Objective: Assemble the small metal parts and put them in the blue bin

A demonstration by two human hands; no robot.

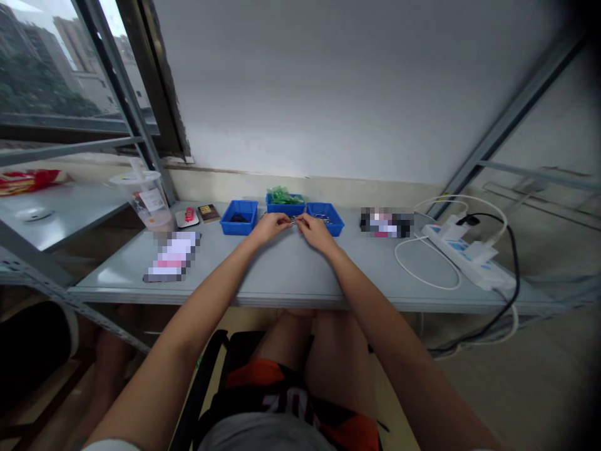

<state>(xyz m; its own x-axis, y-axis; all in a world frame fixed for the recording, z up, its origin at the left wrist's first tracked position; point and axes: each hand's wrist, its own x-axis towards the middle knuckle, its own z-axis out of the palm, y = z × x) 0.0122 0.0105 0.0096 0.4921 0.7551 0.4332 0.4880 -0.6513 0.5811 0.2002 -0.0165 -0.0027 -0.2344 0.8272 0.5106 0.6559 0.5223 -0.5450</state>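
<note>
My left hand [272, 225] and my right hand [315, 230] meet over the grey table [291, 275], just in front of the blue bins. Between their fingertips is a small shiny metal part [294, 220], pinched from both sides; it is too small to identify. Behind it stand three blue bins: the left bin [239, 217] with dark pieces, the middle bin [285, 202] with green pieces, the right bin [325, 218] with small metal pieces.
A plastic cup [145, 199], a small red-and-white device [188, 217] and a dark box [208, 213] stand at the left. A white power strip [464, 254] with white and black cables lies at the right. Metal shelf struts frame both sides.
</note>
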